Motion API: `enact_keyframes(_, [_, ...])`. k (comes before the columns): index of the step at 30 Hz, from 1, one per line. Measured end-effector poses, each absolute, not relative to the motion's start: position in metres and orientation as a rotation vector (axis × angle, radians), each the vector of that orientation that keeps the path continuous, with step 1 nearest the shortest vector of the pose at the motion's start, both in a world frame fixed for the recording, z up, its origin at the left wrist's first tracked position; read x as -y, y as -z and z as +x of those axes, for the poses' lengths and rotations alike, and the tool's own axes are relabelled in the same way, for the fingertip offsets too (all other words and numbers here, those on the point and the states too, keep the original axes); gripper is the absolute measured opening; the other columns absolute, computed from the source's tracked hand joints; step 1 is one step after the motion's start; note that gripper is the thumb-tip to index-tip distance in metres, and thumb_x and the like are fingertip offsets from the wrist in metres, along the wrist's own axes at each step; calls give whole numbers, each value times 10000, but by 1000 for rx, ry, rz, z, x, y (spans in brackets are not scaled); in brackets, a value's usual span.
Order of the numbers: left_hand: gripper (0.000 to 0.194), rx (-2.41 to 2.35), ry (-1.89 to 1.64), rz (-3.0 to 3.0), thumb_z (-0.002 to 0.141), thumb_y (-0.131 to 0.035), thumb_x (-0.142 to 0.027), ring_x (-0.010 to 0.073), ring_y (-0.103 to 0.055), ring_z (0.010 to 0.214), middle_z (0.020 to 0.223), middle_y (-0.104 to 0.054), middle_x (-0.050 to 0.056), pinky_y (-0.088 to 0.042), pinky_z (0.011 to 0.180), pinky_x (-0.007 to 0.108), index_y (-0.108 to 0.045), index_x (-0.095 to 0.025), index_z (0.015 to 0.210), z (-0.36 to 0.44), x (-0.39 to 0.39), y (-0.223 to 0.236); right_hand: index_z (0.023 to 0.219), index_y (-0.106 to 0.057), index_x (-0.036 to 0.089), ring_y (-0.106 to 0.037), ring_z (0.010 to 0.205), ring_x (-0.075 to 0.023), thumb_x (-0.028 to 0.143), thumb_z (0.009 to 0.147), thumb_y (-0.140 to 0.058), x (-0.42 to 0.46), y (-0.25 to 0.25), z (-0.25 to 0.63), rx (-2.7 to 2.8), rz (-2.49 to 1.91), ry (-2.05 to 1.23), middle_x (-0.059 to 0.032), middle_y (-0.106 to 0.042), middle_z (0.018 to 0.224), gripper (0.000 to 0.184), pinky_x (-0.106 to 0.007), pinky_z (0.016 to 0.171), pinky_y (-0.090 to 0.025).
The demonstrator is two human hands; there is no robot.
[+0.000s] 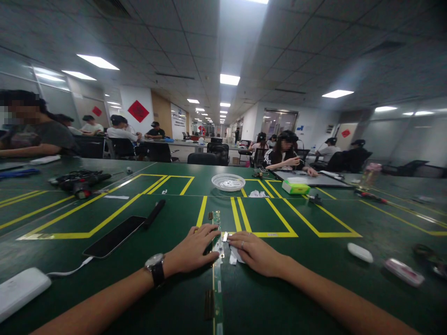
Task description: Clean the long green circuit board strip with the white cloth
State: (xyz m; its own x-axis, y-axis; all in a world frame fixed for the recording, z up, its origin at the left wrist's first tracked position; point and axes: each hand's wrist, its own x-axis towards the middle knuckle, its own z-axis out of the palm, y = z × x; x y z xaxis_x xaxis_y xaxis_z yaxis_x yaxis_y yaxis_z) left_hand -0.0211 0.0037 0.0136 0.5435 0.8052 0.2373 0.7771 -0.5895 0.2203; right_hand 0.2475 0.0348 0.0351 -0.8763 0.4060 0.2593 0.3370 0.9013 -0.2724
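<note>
A long, narrow green circuit board [218, 279] lies on the table, running away from me. My left hand [195, 245], with a watch on its wrist, holds the board's left edge; the fingertips and thumb rest on it, set apart. Just right of the board, my right hand [256, 251] has its fingers together, the tips at a small whitish, metallic-looking piece [225, 237]. That piece is too small to name. White paper scraps [233, 257] lie below the right fingers and are partly hidden by them. Brown flex strips [209, 304] stick out at the board's left side.
A white plastic basket [228, 183] stands ahead. To the left lie a phone [115, 236], a white power bank [23, 288] and a power tool [82, 181]. A green-yellow box [295, 187] and white case [360, 252] are right. A person [284, 153] sits across.
</note>
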Motion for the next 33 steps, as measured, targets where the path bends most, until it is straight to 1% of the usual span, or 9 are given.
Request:
enact_keyframes(7, [567,-1369,-468,2673,971,-444,-576,308,-355,1377,1524,-386,88,-285,1090,484,-408,-285,1456,-22,-4,-13,1339,-584,181,-520,1267,-210,116,941,-449,-37,-35,246,2729,-510,-335,-97,-603,1353,425,-410,1118,-355])
enact_keyframes(11, [577,-1353,-461,2660,967,-448,-578,312,-358,1373,1518,-391,89,-284,1091,478,-404,-288,1464,-22,-4,-14,1338,-585,174,-521,1263,-214,121,943,-449,-35,-36,247,2727,-515,-312,-107,-605,1347,421,-409,1111,-356])
enact_keyframes(16, [564,-1366,-443,2651,976,-437,-571,306,-342,1384,1523,-386,85,-275,1100,478,-410,-282,1460,-22,-2,-16,1332,-587,181,-531,1235,-228,153,948,-456,-31,-41,248,2741,-541,-274,-109,-611,1328,406,-409,1073,-384])
enact_keyframes(20, [565,-1367,-431,2651,977,-436,-569,308,-337,1391,1529,-380,88,-273,1104,487,-405,-283,1463,-22,-2,-17,1363,-545,191,-515,1236,-228,147,944,-456,-28,-44,248,2752,-561,-290,-98,-601,1331,431,-408,1074,-376])
enact_keyframes(23, [568,-1365,-432,2651,974,-442,-571,310,-341,1389,1530,-381,85,-282,1099,492,-400,-291,1467,-21,-1,-17,1399,-500,182,-496,1240,-237,152,945,-452,-28,-43,247,2760,-597,-272,-114,-571,1352,457,-416,1068,-379])
enact_keyframes(28, [560,-1355,-444,2656,975,-454,-556,318,-352,1383,1533,-382,79,-275,1100,506,-391,-306,1472,-20,0,-18,1369,-532,164,-485,1228,-241,151,959,-422,-28,-42,244,2801,-601,-227,-128,-545,1357,425,-414,1065,-376])
enact_keyframes(33, [547,-1357,-439,2665,974,-471,-534,306,-350,1384,1532,-383,75,-278,1101,488,-398,-303,1464,-19,0,-19,1348,-553,171,-499,1195,-234,135,959,-410,-29,-43,243,2794,-557,-238,-117,-566,1323,416,-405,1052,-383])
